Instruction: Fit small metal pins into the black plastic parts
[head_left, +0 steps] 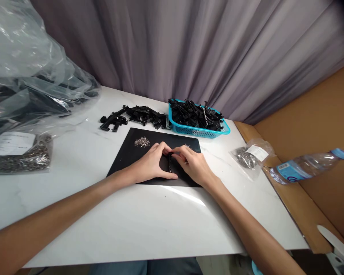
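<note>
Both hands rest on a black mat (132, 154) in the middle of the white table (149, 225). My left hand (151, 164) and my right hand (192, 163) pinch a small black plastic part (171, 162) that stands between them on the mat. Fingers of both hands are closed on it. A small heap of tiny silver metal pieces (142, 142) lies on the mat's far left. A few more silver pieces (186, 145) lie just beyond my right hand.
A blue basket (199, 131) heaped with black parts stands behind the mat, loose black parts (134, 115) to its left. Large clear bags (23, 88) fill the left side. A small bag of metal pieces (248, 156), a water bottle (305, 167) and cardboard (318, 126) lie right.
</note>
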Action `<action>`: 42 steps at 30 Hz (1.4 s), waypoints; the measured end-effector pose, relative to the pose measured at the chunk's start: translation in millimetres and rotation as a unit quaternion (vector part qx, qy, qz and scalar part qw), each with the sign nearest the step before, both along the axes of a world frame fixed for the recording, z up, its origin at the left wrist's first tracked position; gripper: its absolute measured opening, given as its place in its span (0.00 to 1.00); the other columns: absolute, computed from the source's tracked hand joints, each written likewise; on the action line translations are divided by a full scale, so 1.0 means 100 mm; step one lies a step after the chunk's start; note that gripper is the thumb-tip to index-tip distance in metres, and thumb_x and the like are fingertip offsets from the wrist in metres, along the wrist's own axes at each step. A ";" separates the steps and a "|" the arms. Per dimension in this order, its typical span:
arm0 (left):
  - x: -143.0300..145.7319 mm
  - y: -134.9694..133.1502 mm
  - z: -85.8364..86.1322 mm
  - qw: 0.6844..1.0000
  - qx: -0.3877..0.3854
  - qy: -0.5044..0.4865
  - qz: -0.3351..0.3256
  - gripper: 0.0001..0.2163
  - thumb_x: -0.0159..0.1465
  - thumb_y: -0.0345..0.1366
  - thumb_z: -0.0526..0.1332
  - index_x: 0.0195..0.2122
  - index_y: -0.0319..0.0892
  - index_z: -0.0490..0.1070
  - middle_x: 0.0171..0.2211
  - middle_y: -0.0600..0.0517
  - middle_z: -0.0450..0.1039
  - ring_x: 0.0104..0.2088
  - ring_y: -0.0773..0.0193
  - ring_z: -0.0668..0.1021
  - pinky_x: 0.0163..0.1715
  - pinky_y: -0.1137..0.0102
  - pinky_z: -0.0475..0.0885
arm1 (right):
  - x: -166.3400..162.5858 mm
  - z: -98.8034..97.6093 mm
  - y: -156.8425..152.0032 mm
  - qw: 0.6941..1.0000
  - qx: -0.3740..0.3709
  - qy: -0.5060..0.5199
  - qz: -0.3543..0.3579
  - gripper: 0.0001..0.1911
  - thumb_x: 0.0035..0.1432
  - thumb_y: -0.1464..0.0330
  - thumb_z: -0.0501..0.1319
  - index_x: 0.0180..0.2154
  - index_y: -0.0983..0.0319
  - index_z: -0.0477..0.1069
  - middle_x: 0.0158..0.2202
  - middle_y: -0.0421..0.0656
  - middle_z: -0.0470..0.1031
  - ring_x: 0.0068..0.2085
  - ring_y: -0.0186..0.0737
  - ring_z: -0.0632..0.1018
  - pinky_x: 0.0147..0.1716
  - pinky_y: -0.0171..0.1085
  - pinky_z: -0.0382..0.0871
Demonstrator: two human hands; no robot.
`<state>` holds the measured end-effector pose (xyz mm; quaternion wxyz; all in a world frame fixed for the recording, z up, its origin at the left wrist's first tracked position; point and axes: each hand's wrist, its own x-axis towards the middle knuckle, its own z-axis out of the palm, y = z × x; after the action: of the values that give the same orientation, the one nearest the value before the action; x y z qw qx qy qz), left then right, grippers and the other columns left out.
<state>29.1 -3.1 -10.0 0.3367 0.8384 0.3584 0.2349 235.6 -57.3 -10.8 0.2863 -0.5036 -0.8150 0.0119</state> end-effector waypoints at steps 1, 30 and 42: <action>0.00 0.00 0.00 1.000 -0.002 0.002 0.002 0.34 0.45 0.55 0.77 0.46 0.47 0.65 0.48 0.48 0.68 0.52 0.49 0.74 0.55 0.52 0.73 | 0.00 -0.03 0.01 1.000 0.018 0.000 -0.007 0.12 0.76 0.63 0.53 0.51 0.58 0.73 0.42 0.42 0.80 0.33 0.35 0.79 0.27 0.33 0.65; 0.02 -0.02 0.02 1.000 -0.008 -0.006 -0.002 0.32 0.45 0.52 0.78 0.45 0.47 0.66 0.47 0.49 0.68 0.51 0.50 0.74 0.55 0.52 0.73 | -0.12 0.12 -0.08 0.989 -0.044 0.119 -0.076 0.03 0.65 0.67 0.62 0.37 0.58 0.73 0.33 0.37 0.80 0.28 0.35 0.75 0.29 0.33 0.65; 0.02 -0.01 0.02 1.000 -0.012 -0.023 -0.015 0.32 0.45 0.52 0.78 0.45 0.48 0.66 0.46 0.50 0.68 0.52 0.50 0.73 0.57 0.50 0.73 | -0.29 0.02 -0.08 0.988 0.011 0.006 -0.154 0.04 0.67 0.67 0.60 0.37 0.58 0.70 0.35 0.40 0.81 0.31 0.37 0.79 0.25 0.34 0.57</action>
<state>31.2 -4.5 -8.0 0.3583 0.8340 0.3409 0.2446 206.9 -65.4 -9.1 0.2947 -0.6202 -0.7260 -0.0386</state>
